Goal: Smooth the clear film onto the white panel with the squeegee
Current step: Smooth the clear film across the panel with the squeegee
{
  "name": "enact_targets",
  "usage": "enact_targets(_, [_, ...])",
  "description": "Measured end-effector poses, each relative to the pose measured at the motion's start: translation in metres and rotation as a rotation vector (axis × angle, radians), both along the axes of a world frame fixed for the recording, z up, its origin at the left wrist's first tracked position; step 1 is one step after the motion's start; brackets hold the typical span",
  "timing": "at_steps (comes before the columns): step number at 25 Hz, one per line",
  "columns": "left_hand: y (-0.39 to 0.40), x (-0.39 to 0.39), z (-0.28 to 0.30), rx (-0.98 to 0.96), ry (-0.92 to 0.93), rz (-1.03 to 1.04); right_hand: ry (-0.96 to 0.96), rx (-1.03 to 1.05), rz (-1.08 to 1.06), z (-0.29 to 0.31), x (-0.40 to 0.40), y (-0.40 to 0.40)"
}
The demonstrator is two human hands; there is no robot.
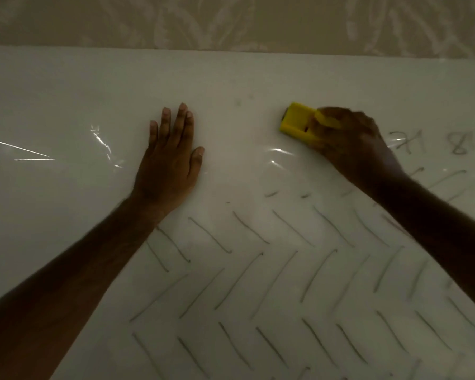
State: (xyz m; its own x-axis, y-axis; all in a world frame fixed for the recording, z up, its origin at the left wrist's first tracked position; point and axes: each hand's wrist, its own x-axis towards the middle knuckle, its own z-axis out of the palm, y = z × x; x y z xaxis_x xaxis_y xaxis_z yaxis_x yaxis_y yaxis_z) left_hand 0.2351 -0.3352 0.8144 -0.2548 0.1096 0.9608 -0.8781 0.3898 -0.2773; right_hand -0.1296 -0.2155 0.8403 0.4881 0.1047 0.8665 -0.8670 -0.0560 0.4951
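A white panel [66, 86] fills most of the view, with rows of slanted pencil strokes drawn on its near half. Clear film [104, 145] lies over it, showing only as bright creases and glints. My left hand [169, 160] rests flat on the film, palm down, fingers straight and close together. To its right, my right hand [351, 144] grips a yellow squeegee [298, 120] and presses it against the film, with the yellow end sticking out to the left of my fingers. A ripple of film [279, 157] glints just below the squeegee.
Beyond the panel's far edge runs a beige surface with a pale leaf pattern [231, 20]. Handwritten numbers [433, 142] sit on the panel to the right of my right hand. Two thin bright creases [25, 153] cross the film at the far left.
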Motion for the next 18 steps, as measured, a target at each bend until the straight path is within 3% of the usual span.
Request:
enact_targets(3, [0.001,-0.009,0.001,-0.002,0.005,-0.001,-0.037,0.034,0.023,0.018,0.026,-0.012])
enact_targets(8, [0.002,-0.015,0.002,0.001,0.011,-0.016,0.135,0.058,0.076,-0.059,0.028,-0.006])
enact_targets(11, [0.003,-0.017,-0.002,0.007,-0.002,-0.026,0.110,0.046,0.015,-0.080,-0.008,0.009])
enact_targets(18, [0.008,-0.046,0.002,0.013,0.000,-0.023,-0.104,0.022,-0.042,0.018,-0.025,-0.002])
